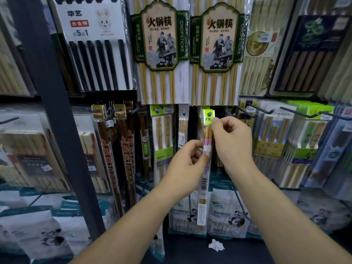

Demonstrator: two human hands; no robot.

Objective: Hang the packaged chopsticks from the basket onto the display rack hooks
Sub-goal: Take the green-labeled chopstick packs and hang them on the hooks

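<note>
A slim clear pack of chopsticks (206, 174) with a bright green header card and pink bands hangs upright in front of the display rack, at the centre of the head view. My right hand (231, 141) pinches the pack near its green top, level with the row of black hooks. My left hand (188, 162) grips the pack lower down, around its pink and white band. A bare black hook (228, 112) sticks out just right of the header. Whether the header's hole sits on a hook is hidden. The basket is out of view.
Large hot-pot chopstick packs (162, 50) hang above. Dark and bamboo chopstick packs (123, 149) fill hooks to the left, more green-labelled packs (276, 141) to the right. A dark upright post (62, 121) stands at left. Crumpled white paper (216, 244) lies on the floor below.
</note>
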